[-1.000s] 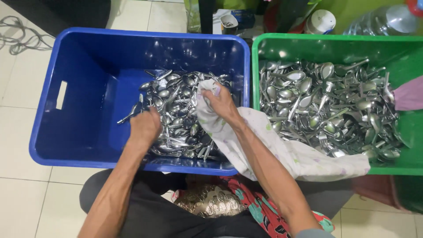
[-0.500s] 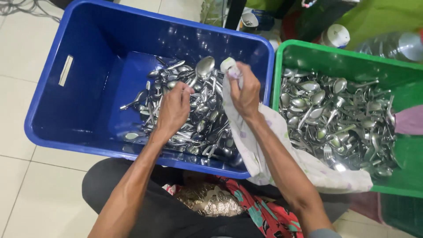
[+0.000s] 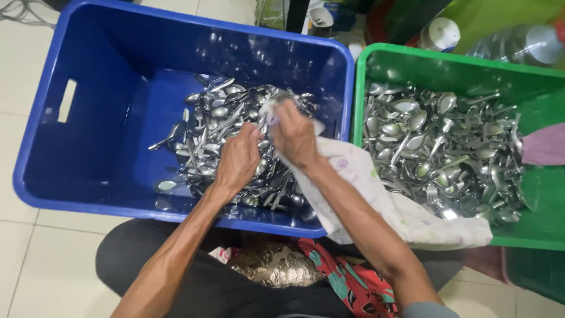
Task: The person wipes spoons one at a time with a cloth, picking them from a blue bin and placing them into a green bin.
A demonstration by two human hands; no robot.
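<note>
A blue plastic bin (image 3: 88, 129) holds a heap of metal spoons (image 3: 218, 118). Both my hands meet over that heap. My right hand (image 3: 292, 134) grips one end of a white patterned cloth (image 3: 376, 200), bunched around something at its fingertips. My left hand (image 3: 238, 159) is curled right beside it, fingers closed on what looks like a spoon handle going into the cloth. The cloth trails over the blue bin's rim onto the green bin (image 3: 412, 65), which holds many spoons and forks (image 3: 441, 141).
I sit behind the bins with dark trousers and a red patterned fabric (image 3: 341, 277) in my lap. A clear plastic bottle (image 3: 524, 44) and a white cup (image 3: 440, 32) stand beyond the green bin. A pink cloth (image 3: 544, 147) lies at its right edge. Pale floor tiles lie on the left.
My left hand has come up from the spoon heap to join my right hand at the cloth. The spoon bowl that stuck out above the cloth is now covered.
</note>
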